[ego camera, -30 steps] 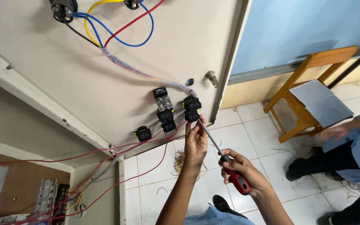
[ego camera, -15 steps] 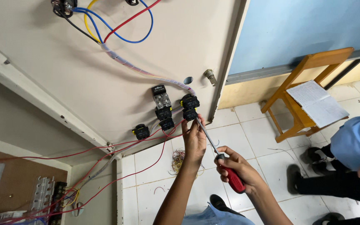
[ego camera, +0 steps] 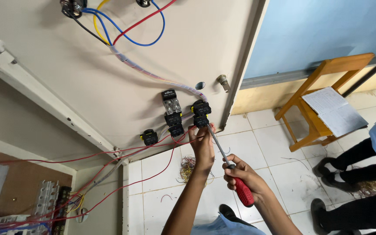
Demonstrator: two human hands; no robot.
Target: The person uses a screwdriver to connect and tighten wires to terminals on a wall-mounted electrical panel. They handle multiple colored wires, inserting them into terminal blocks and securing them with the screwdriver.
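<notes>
My right hand (ego camera: 244, 176) is wrapped tight round the red handle of the screwdriver (ego camera: 228, 164), fingers closed on it, shaft angled up-left w/ the tip at the black terminal block (ego camera: 201, 114) on the inside of the open cabinet door (ego camera: 88, 78). My left hand (ego camera: 202, 143) is up just below that block, fingers pinched at a red wire (ego camera: 162, 148) near the tip; can't tell if I'm gripping the wire itself or only bracing the block.

Risks as I judge them:
- Tip sits at a slant, not square. If it cams out of the screw it goes straight toward my left fingers, which are touching close by.
- Door hangs free; pushing hard could swing it & lose the seat.
- Wire may slide out of the clamp if I ease off the pinch too early.
- 2 more black blocks (ego camera: 173, 118) sit just left; a slip could nick their red leads.
- Loose wire scraps (ego camera: 188, 167) on the tiled floor (ego camera: 257, 143) below, easy to tread on.
</notes>
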